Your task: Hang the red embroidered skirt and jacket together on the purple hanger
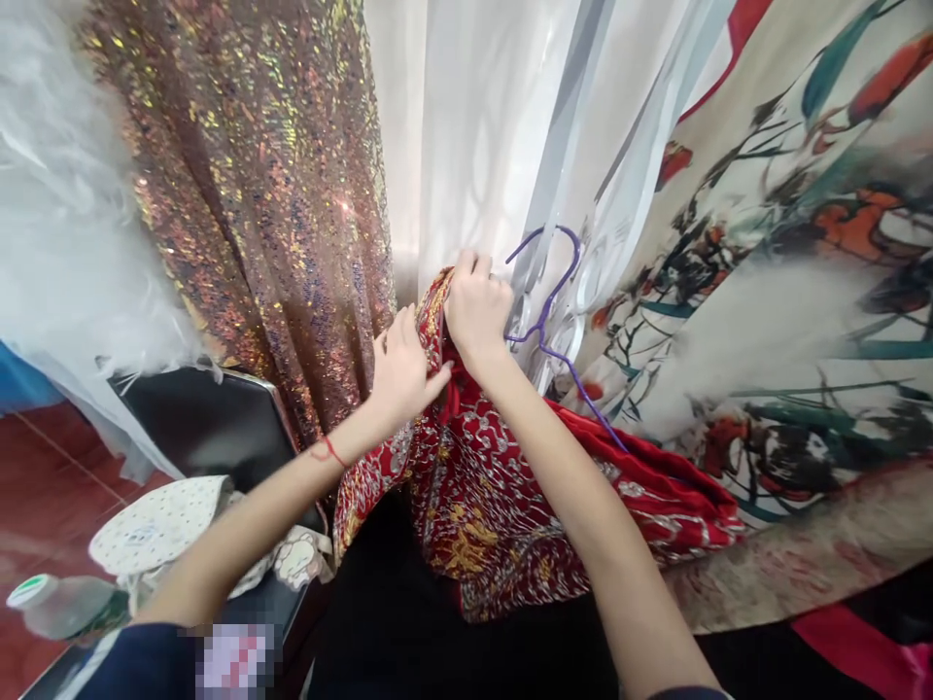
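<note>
A red garment (466, 467) with gold and silver embroidery is bunched over my lap. My right hand (477, 306) is closed on its raised upper part. Just left of it, my left hand (400, 365) rests against the same cloth, fingers stretched and thumb spread apart. Its fingertips touch the embroidered edge. A purple hanger (540, 331) stands tilted to the right of my hands. One arm of the hanger runs down into the garment's red opening, and its hook points up. The cloth inside my right fist is hidden.
A sequinned gold-pink cloth (269, 194) and sheer white cloth (466, 126) hang ahead. Printed floral fabric (787, 292) hangs at right, fluffy white material (65, 214) at left. A black chair (211, 418) holds a dotted white cloth item (156, 525) and a bottle (69, 603).
</note>
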The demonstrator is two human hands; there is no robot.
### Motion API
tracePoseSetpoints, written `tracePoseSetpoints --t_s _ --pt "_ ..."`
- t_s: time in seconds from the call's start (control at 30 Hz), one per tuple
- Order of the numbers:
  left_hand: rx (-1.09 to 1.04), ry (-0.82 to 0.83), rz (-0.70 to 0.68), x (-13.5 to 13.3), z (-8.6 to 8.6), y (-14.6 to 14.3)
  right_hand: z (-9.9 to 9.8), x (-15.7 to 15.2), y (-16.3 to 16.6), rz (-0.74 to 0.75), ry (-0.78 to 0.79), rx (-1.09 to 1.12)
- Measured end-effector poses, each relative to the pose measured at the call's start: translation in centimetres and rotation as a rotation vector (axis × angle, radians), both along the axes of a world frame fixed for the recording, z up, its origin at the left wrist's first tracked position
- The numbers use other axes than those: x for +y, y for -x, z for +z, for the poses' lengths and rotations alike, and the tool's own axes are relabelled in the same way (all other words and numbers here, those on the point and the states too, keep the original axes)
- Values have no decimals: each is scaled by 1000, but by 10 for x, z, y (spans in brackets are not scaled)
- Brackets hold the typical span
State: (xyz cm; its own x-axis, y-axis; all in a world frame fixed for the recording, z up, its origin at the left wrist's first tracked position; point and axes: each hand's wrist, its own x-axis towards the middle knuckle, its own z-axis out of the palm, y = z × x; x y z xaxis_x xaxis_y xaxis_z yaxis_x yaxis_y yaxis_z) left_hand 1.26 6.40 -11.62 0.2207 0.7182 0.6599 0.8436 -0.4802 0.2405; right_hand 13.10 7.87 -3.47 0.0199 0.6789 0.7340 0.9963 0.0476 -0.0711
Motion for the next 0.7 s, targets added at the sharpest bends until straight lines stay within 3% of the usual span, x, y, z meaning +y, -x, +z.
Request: tracePoseSetpoints --t_s 0.07,0.17,0.3,0.37,0.43,0.6,0.7 --pt "9 -84 94 -26 -19 -1 2 -4 -3 -33 15 22" --pt "58 49 276 -41 -25 21 1 -13 -11 -26 71 -49" --pt "268 351 517 -19 6 67 -3 -21 -19 29 147 -155" --pt "316 360 570 -3 27 85 -6 -23 -20 58 169 -182" --pt "279 256 594 10 45 98 -9 -26 -20 93 189 -213" --pt "2 -316 541 25 70 117 -8 -35 -24 118 197 -248" --pt "110 -358 383 30 76 120 -4 -37 -27 43 204 -204"
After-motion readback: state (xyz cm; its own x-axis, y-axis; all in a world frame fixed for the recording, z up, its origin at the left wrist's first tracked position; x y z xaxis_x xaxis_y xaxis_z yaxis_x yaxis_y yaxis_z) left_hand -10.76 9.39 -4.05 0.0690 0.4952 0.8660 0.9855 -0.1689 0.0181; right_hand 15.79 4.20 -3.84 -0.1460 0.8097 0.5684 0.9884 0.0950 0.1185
